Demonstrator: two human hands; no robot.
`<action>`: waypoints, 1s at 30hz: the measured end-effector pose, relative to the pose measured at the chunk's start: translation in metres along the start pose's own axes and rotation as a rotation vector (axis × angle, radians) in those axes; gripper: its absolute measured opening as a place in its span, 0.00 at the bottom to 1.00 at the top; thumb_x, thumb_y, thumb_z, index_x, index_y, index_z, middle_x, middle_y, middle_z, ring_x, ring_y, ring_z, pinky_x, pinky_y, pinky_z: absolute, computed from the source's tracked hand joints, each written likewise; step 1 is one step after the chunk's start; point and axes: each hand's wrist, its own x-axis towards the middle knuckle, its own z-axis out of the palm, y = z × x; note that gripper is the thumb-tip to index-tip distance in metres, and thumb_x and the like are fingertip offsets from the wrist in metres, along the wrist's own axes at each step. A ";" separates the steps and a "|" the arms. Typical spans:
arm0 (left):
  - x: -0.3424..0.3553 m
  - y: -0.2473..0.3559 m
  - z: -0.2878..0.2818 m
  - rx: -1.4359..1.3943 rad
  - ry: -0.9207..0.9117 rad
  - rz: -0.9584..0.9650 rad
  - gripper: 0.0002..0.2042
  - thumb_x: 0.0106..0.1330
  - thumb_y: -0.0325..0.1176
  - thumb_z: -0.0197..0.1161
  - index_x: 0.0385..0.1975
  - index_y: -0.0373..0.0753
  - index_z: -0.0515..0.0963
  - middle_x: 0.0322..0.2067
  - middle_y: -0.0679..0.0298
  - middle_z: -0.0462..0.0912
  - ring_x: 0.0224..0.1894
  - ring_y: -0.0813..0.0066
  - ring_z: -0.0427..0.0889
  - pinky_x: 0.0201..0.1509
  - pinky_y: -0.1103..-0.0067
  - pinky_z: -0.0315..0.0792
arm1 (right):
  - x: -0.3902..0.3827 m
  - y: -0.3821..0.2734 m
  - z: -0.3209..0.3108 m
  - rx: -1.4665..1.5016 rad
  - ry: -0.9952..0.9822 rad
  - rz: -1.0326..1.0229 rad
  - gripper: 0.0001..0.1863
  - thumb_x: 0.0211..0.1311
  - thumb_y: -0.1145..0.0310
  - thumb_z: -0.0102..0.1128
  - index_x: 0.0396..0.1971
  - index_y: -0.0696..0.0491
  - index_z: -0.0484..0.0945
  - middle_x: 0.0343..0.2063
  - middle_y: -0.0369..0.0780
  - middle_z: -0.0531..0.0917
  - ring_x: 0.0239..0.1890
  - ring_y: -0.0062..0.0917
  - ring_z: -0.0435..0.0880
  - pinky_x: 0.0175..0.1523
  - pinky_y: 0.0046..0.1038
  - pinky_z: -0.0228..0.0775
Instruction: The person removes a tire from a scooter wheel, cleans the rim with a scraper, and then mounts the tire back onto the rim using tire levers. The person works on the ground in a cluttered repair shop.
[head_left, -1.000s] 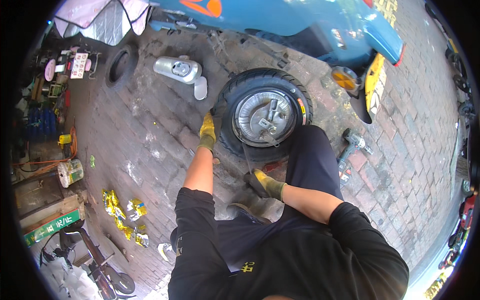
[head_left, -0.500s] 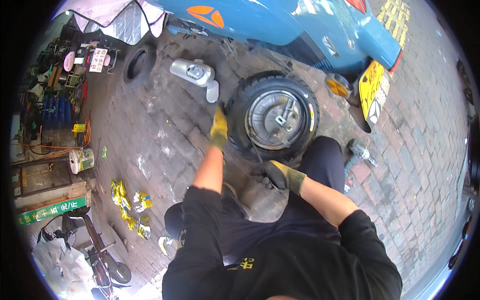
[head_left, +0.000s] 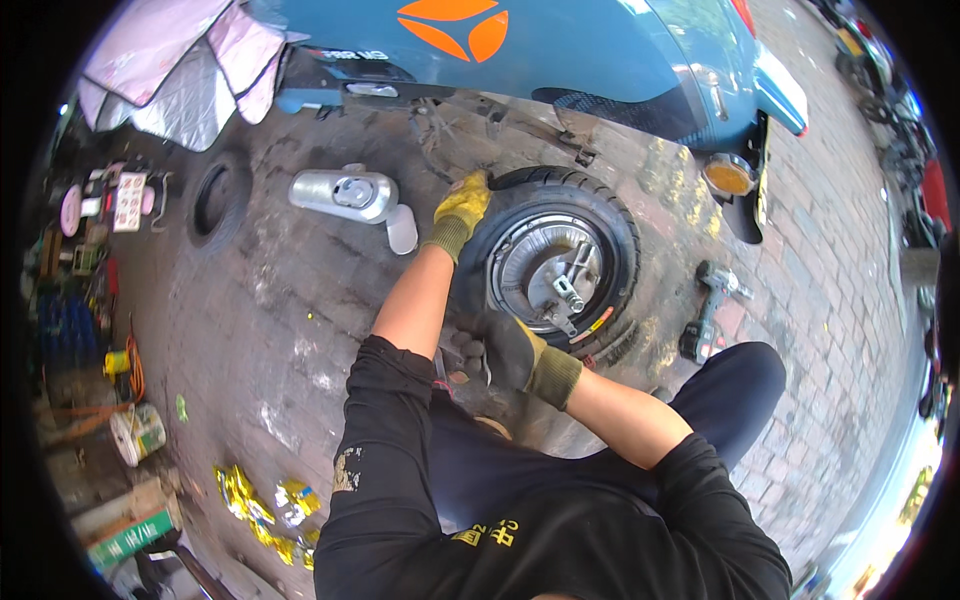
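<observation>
A scooter wheel with a black tyre [head_left: 622, 215] and a metal hub [head_left: 530, 265] lies on the paving in front of me. My left hand [head_left: 463, 207], in a yellow and grey work glove, is at the tyre's far left edge, its fingers closed against the rubber and partly hidden. By the near left edge of the tyre is my right hand [head_left: 510, 350], gloved alike. Its fingers are curled, and what they grip, if anything, does not show. A metal bracket [head_left: 568, 292] sits on the hub's axle.
A blue scooter body [head_left: 600, 60] spans the far side. Left of the wheel lie a silver cover [head_left: 340, 193] and a loose tyre [head_left: 217, 200]. A cordless impact driver [head_left: 712, 305] is at the right. Gold wrappers [head_left: 245, 500] lie at the near left.
My left hand has gone to the tyre's far left edge. My right hand has shifted left along its near side. The view has moved, and my right knee now sits farther right.
</observation>
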 end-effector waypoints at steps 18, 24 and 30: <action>-0.088 -0.022 0.005 -0.431 -0.059 -0.240 0.59 0.45 0.62 0.80 0.72 0.31 0.60 0.67 0.43 0.71 0.71 0.49 0.70 0.73 0.66 0.65 | 0.009 0.026 0.026 0.224 0.076 -0.144 0.17 0.75 0.66 0.34 0.48 0.54 0.74 0.19 0.27 0.66 0.12 0.11 0.60 0.13 0.17 0.53; -0.093 -0.022 -0.002 -0.449 0.025 -0.241 0.49 0.52 0.56 0.78 0.70 0.34 0.64 0.65 0.43 0.74 0.69 0.46 0.72 0.70 0.65 0.68 | -0.128 0.025 0.057 -0.034 0.206 -0.162 0.16 0.75 0.66 0.51 0.56 0.54 0.76 0.19 0.29 0.73 0.11 0.09 0.63 0.12 0.17 0.54; -0.078 -0.034 0.001 -0.360 0.078 -0.241 0.42 0.57 0.49 0.74 0.69 0.35 0.67 0.64 0.43 0.75 0.68 0.46 0.72 0.70 0.65 0.68 | -0.210 -0.027 -0.004 -0.884 0.607 -0.153 0.22 0.75 0.61 0.53 0.63 0.51 0.74 0.27 0.38 0.85 0.21 0.19 0.81 0.27 0.24 0.75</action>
